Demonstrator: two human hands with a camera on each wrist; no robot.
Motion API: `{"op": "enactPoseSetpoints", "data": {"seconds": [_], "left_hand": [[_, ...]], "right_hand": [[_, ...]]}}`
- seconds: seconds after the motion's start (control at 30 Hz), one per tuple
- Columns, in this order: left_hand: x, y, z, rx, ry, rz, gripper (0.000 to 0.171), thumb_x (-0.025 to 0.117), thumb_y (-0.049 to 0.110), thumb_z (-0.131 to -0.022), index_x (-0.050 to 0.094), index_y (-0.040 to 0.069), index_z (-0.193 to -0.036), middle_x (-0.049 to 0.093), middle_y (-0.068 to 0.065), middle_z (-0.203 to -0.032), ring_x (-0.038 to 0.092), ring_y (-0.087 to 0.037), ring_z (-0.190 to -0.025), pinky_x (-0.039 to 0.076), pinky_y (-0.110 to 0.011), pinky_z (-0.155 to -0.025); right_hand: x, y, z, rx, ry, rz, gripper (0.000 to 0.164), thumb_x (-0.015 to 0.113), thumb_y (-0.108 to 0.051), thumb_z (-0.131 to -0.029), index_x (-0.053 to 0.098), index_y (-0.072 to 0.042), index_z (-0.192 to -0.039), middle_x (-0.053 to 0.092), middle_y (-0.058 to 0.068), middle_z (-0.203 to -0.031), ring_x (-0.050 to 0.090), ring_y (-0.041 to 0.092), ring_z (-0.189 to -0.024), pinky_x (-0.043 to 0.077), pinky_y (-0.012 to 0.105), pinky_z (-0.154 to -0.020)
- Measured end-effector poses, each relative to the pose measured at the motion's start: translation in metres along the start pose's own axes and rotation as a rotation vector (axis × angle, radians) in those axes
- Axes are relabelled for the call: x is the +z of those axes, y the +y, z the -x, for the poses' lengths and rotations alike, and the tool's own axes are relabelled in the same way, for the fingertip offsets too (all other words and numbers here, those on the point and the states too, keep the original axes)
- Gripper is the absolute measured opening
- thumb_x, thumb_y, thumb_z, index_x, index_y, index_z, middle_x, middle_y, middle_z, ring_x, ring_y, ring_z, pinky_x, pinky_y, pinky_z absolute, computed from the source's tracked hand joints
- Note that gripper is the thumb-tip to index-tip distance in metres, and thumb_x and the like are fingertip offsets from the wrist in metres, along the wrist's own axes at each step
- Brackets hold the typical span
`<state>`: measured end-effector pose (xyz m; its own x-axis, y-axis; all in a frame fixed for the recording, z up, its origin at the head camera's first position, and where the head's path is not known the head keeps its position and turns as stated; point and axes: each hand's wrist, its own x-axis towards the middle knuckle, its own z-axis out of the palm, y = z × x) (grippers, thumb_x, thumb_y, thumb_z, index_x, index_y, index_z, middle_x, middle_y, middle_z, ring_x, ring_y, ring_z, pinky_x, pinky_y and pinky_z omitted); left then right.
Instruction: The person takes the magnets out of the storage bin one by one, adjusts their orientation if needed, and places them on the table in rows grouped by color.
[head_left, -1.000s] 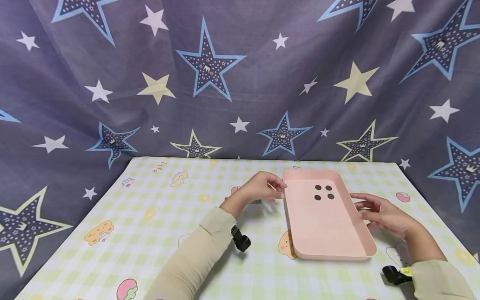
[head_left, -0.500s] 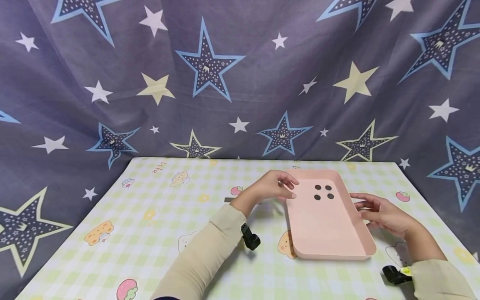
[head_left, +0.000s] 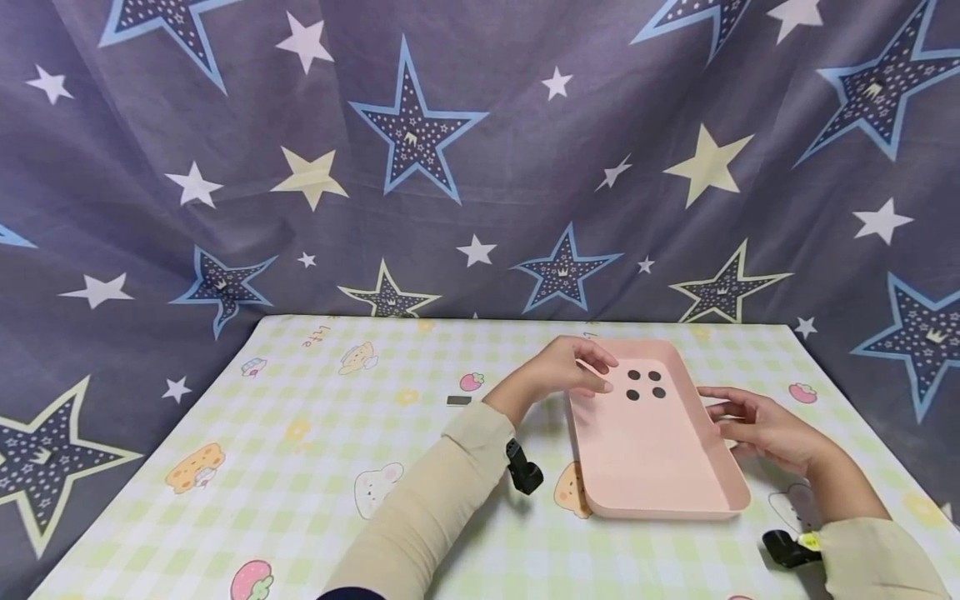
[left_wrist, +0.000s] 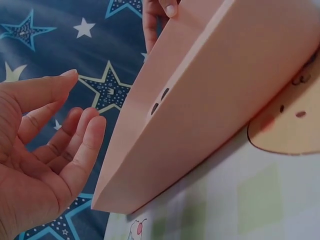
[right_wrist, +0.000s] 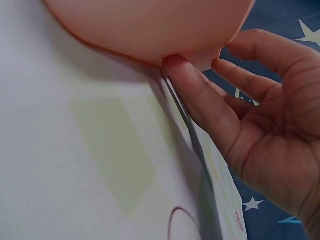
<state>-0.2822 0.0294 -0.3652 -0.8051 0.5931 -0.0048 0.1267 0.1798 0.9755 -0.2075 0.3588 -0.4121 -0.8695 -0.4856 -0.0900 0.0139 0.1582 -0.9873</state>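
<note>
A pink rectangular tray point(head_left: 660, 467) lies on the table, with several dark round discs point(head_left: 646, 385) on its floor near the far end. My left hand point(head_left: 566, 367) hovers over the tray's left rim, its fingertips short of the discs. Nothing sits between the loosely bent fingers in the left wrist view, where the hand point(left_wrist: 50, 145) is apart from the tray wall point(left_wrist: 200, 110). At the tray's right side is my right hand point(head_left: 772, 429), thumb and fingers touching the outer wall. The right wrist view shows its thumb point(right_wrist: 200, 95) against the wall's lower edge.
A small dark flat rectangular piece point(head_left: 459, 401) lies on the checked tablecloth point(head_left: 315, 517), left of the tray. Behind the table hangs a star-patterned curtain point(head_left: 480, 167).
My left hand has moved right, from beside the tray's left rim to over its inside. The dark rectangular piece has come into fuller view. My right hand and the tray have stayed put.
</note>
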Motion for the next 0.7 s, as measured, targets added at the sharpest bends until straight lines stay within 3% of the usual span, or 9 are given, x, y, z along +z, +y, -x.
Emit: {"op": "enactPoseSetpoints", "data": {"seconds": [0.2,0.47,0.7], "left_hand": [[0.006,-0.001,-0.01,-0.031,0.006,0.051,0.033,0.078,-0.008,-0.077,0.07,-0.003,-0.109,0.065,-0.022,-0.112,0.065,-0.013,-0.085,0.059,-0.032,-0.071],[0.013,-0.002,-0.022,-0.055,0.037,0.087,0.031,0.077,-0.009,-0.077,0.071,-0.003,-0.107,0.069,-0.018,-0.106,0.064,-0.011,-0.084,0.058,-0.03,-0.07],[0.02,0.0,-0.029,-0.06,0.046,0.111,0.033,0.075,-0.007,-0.08,0.068,-0.008,-0.112,0.066,-0.023,-0.113,0.064,-0.01,-0.082,0.058,-0.029,-0.071]], "right_hand": [[0.0,0.0,0.0,0.004,0.001,-0.001,0.05,0.052,0.001,-0.098,0.053,-0.035,-0.133,0.058,0.003,-0.118,0.064,0.017,-0.1,0.058,0.043,-0.076],[0.001,0.0,0.0,0.007,0.007,0.003,0.05,0.052,0.001,-0.098,0.053,-0.035,-0.132,0.058,0.003,-0.117,0.064,0.017,-0.099,0.058,0.042,-0.076],[0.001,-0.001,0.0,0.033,0.036,0.029,0.049,0.055,-0.001,-0.097,0.049,-0.028,-0.137,0.058,0.004,-0.117,0.064,0.017,-0.099,0.058,0.042,-0.076]]}}
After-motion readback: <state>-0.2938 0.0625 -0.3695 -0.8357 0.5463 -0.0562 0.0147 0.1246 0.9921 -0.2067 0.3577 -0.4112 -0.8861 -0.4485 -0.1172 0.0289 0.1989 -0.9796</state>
